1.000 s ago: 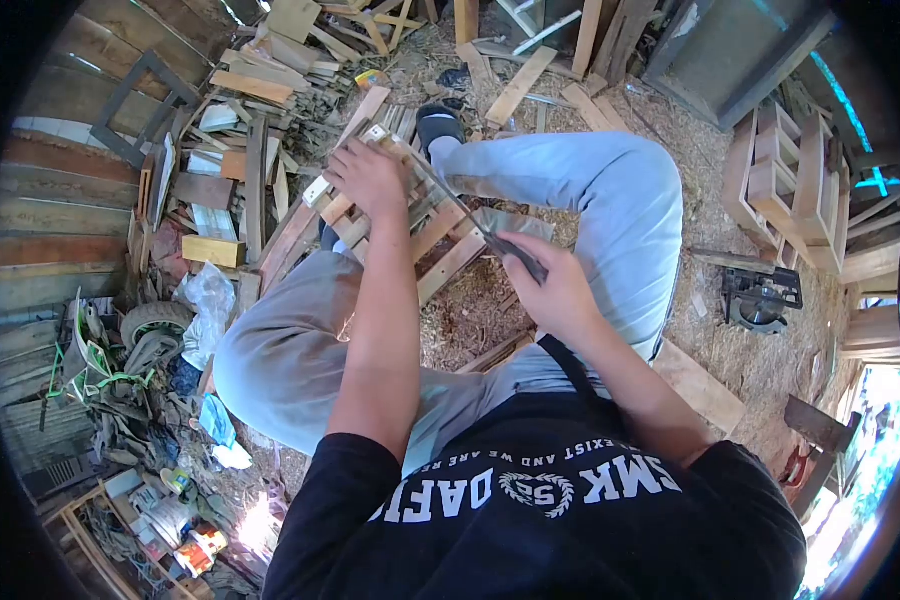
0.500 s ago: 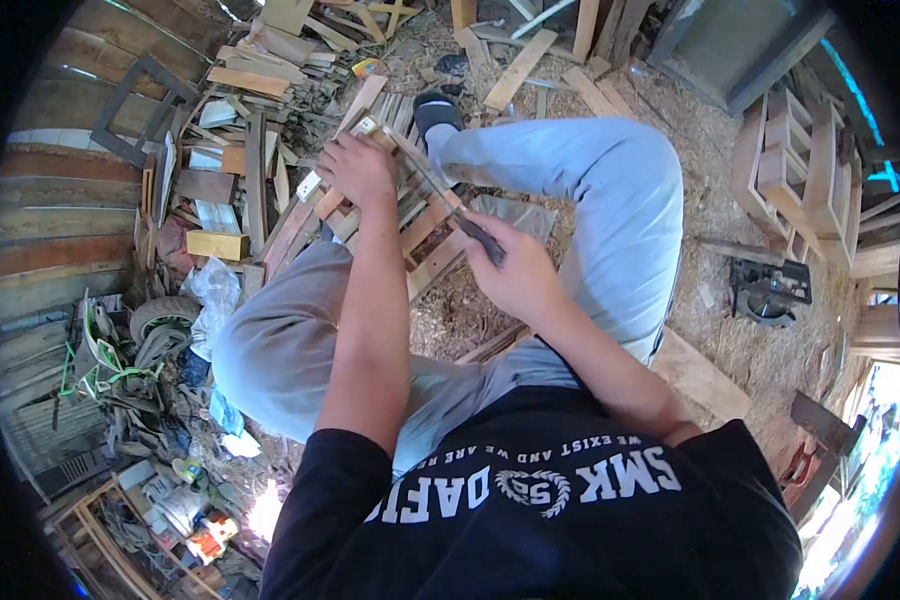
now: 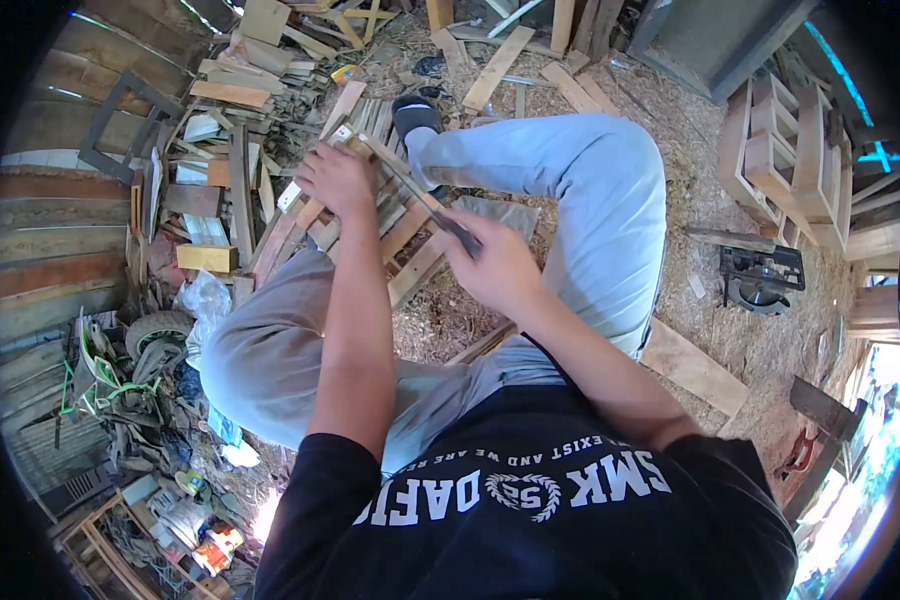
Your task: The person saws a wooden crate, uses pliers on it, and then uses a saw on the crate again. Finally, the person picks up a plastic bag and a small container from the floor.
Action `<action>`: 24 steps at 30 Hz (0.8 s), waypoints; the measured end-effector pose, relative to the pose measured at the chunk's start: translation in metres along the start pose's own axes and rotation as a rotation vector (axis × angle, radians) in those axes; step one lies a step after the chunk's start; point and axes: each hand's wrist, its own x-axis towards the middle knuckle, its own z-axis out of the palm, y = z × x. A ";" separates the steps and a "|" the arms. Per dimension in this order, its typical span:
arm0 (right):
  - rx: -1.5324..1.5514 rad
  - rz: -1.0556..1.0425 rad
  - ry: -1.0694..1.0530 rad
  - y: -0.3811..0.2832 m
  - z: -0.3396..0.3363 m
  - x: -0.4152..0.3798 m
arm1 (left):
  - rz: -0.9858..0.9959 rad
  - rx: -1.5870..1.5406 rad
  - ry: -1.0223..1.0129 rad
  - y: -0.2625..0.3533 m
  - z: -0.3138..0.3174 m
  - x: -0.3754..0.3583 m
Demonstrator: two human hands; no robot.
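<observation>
My left hand (image 3: pixel 337 180) lies over a short pale wood strip (image 3: pixel 290 196), its fingers curled round it, with the strip's light ends showing on both sides. Under it is a slatted wooden bench (image 3: pixel 407 228) between my legs. My right hand (image 3: pixel 495 262) grips a long, thin-bladed tool (image 3: pixel 406 178) by its dark handle. The blade slants up and left, its far end right beside the strip near my left fingers. My palm and fingers hide part of the handle.
Scrap wood (image 3: pixel 240 95) is piled at upper left, near a yellowish block (image 3: pixel 207 258). To the right, a circular saw (image 3: pixel 760 278) sits on the sawdust-covered floor by stacked wooden frames (image 3: pixel 795 160). A board (image 3: pixel 695 368) lies beside my leg.
The whole view has shifted a little. My right hand and the tool have moved slightly forward along the strip, while my left hand stays on it.
</observation>
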 end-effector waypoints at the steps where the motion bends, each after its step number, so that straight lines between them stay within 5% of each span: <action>1: -0.005 0.044 -0.023 -0.003 0.005 0.011 | -0.002 -0.001 -0.011 -0.004 0.000 -0.001; 16: 0.021 -0.057 0.010 0.002 -0.024 -0.036 | 0.007 -0.008 0.028 0.004 -0.009 0.000; 20: -0.033 -0.121 0.063 0.014 0.018 0.017 | -0.009 -0.052 0.019 0.001 -0.008 0.002; 24: -0.042 -0.089 0.032 -0.010 -0.018 -0.032 | -0.029 -0.062 0.012 0.003 -0.014 0.002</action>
